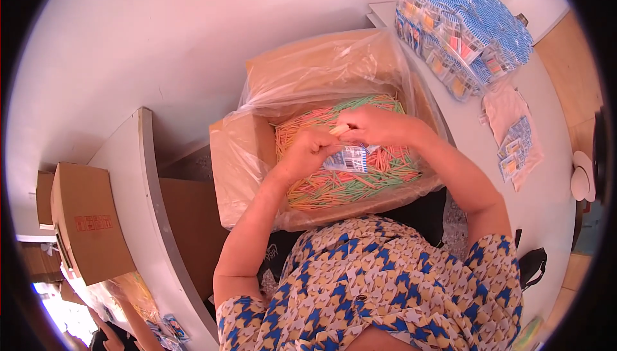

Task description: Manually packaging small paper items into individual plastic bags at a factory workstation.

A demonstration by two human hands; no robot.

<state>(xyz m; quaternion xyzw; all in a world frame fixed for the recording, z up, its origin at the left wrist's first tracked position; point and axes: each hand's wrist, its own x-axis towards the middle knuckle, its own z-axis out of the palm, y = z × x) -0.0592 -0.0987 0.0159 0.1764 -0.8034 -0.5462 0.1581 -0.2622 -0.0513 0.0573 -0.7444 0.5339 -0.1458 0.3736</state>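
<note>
My left hand point(310, 152) is closed on the top edge of a small clear packet point(350, 159) with blue-and-white print, which hangs over the open box. Close beside it, my right hand point(376, 125) is closed on a few pale yellow sticks point(339, 130) at the packet's mouth; how far the sticks reach inside is hidden by the fingers. Beneath both hands lies a heap of thin pink, green, orange and yellow sticks point(360, 187). They fill the bottom of a cardboard box point(241, 164) lined with clear plastic film point(321, 84).
To the right, a white table point(549, 177) carries a large clear bag of blue-striped packets point(466, 29) and a pink cloth point(504, 110) with several flat packets point(515, 148) on it. A closed carton point(90, 222) stands beyond a white panel point(154, 216) at left. Another person's arms point(138, 319) show lower left.
</note>
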